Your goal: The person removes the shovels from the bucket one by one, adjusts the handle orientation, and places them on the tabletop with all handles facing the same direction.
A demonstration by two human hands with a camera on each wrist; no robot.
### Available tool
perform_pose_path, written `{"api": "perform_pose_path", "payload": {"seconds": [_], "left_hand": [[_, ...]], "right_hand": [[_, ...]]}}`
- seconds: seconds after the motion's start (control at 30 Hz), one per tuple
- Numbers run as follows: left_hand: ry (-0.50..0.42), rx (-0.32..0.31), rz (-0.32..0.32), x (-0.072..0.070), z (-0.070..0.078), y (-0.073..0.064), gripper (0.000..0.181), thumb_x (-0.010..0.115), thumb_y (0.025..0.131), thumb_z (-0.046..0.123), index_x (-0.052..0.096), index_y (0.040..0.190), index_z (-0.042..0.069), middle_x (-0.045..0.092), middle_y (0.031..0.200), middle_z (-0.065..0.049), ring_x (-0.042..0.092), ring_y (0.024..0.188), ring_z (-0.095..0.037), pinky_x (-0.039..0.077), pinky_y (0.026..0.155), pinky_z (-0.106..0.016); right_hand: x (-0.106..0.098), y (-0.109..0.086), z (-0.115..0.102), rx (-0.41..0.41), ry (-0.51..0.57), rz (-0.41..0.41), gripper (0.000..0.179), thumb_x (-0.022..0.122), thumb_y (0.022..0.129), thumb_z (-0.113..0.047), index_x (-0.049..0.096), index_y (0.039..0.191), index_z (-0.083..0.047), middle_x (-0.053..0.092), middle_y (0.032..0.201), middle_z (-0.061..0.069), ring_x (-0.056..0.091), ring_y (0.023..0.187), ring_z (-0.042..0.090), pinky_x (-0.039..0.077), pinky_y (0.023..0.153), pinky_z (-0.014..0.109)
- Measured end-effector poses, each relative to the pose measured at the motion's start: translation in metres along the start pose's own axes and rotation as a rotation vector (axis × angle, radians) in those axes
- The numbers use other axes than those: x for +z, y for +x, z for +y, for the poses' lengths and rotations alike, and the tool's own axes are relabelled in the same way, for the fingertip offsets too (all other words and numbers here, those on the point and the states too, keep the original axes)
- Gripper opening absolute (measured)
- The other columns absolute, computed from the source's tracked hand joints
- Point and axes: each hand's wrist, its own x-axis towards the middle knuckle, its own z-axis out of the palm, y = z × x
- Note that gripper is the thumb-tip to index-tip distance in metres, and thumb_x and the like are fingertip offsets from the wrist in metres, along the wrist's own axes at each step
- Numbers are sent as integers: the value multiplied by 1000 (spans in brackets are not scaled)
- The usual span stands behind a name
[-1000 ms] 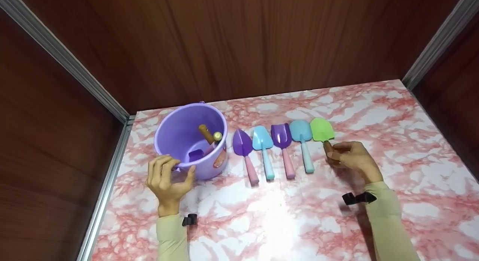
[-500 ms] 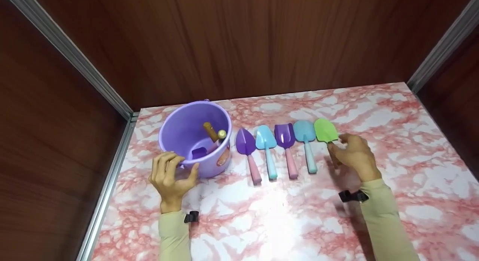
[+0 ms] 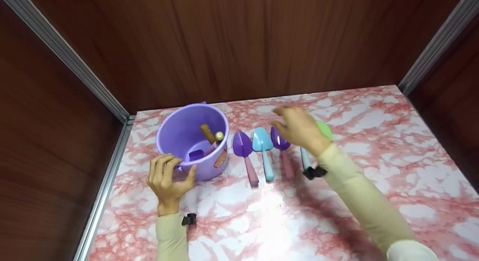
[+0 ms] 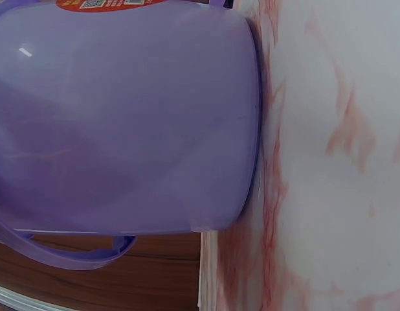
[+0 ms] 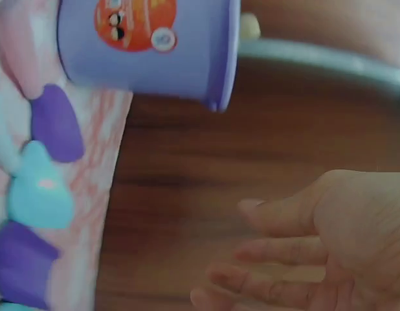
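Observation:
A purple bucket (image 3: pixel 168 122) stands on the table, with my left hand (image 3: pixel 164 182) gripping its near rim. Inside it lie a wooden handle (image 3: pixel 206 132), a pale round handle end (image 3: pixel 219 136) and a small purple blade (image 3: pixel 196 154). To the right is a row of hand trowels: a pointed purple one (image 3: pixel 242 144), a light blue one (image 3: pixel 263 140), a purple scoop (image 3: pixel 280 139), a teal one with only its handle (image 3: pixel 305 158) showing, and a green one (image 3: pixel 325 130) partly covered. My right hand (image 3: pixel 299 128) is over the row, holding nothing, fingers loosely bent.
The table (image 3: pixel 239 223) has a red and white marbled top. Dark wood panels (image 3: pixel 232 47) enclose its back and sides, with metal strips at the corners. The bucket's purple handle (image 4: pixel 77 259) hangs at its side in the left wrist view.
My right hand has let go of the green trowel's handle and swept left over the row. My left hand has stayed on the bucket rim.

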Motion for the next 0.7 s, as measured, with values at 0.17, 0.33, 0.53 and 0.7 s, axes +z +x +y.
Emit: {"api": "perform_pose_path", "payload": {"seconds": [0.17, 0.33, 0.53, 0.7], "left_hand": [[-2, -6, 4, -2, 0, -3, 57, 77, 88, 60, 71, 77, 4, 71, 80, -14, 66, 78, -36, 57, 67, -48], [-3, -8, 9, -2, 1, -5, 55, 78, 87, 58, 70, 77, 4, 71, 81, -15, 66, 79, -36, 57, 71, -46], [-7, 3, 16, -1, 2, -3, 52, 79, 86, 55, 70, 77, 5, 71, 81, -14, 66, 79, -36, 56, 73, -44], [-8, 5, 5, 2, 3, -1, 52, 79, 86, 55, 71, 78, 5, 71, 82, -13, 67, 79, -36, 56, 71, -43]], "right_hand": [[13, 24, -55, -197, -185, 0, 36, 64, 107, -25, 68, 137, -6, 69, 132, 18, 73, 109, 37, 64, 90, 53], [30, 47, -100, -359, -254, -57, 36, 65, 106, -26, 67, 139, -10, 67, 136, 15, 71, 114, 34, 63, 95, 48], [57, 63, -141, -536, -519, -128, 43, 74, 101, -36, 67, 139, -17, 61, 145, 11, 60, 130, 34, 58, 104, 49], [78, 71, -159, -635, -847, -210, 40, 73, 100, -36, 71, 137, -21, 62, 142, 6, 52, 136, 30, 48, 114, 43]]}}
